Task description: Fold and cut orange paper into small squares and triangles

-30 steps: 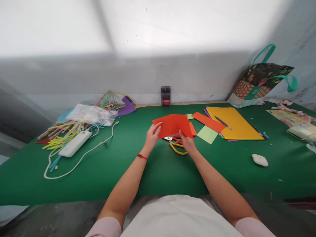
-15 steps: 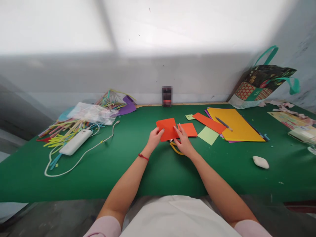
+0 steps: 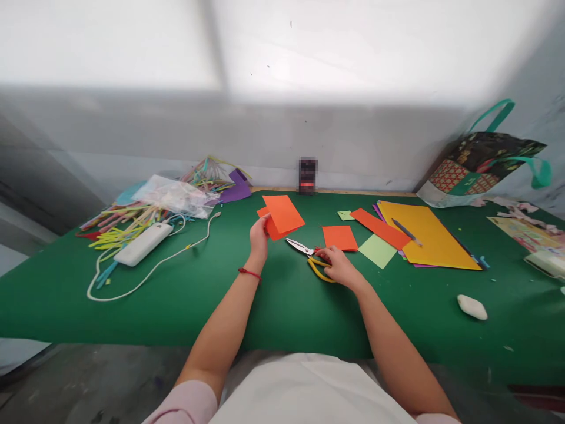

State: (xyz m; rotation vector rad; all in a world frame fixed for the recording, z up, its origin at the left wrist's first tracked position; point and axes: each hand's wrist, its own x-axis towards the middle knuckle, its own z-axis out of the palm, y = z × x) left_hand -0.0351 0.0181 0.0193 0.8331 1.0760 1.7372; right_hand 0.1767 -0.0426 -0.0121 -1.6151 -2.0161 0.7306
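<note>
While the left hand (image 3: 259,237) pinches a folded orange paper (image 3: 282,217) by its left edge, thumb and fingers nearly together, the right hand (image 3: 338,265) curls narrowly around the handles of the scissors (image 3: 308,251). The hand hides part of those handles, so whether any finger passes through a loop is hard to tell. The folded paper is smooth and matte, its layers fanned slightly apart at the left, and it sits in front of the body, to the left of the scissors. Shiny metal blades point toward it, the tips near its lower edge but apart from it; the handles are yellow and red.

A flat orange square (image 3: 339,237) lies just beyond the right hand. Next to it are a pale green square (image 3: 378,251), a long orange strip (image 3: 380,228) overlapping a stack of sheets with a yellow sheet (image 3: 436,235) on top, and a small green piece (image 3: 345,215). A slim grey pen (image 3: 406,231) rests across the yellow sheet. Nearer on the right is a rounded white object (image 3: 472,307).

To the left, well apart from the hands, thin colourful strips (image 3: 119,232) lie heaped under a crinkled clear plastic bag (image 3: 172,194), beside a white power bank (image 3: 143,244) and a looping white cable (image 3: 150,286). All this is spread over the smooth green surface (image 3: 282,318).
</note>
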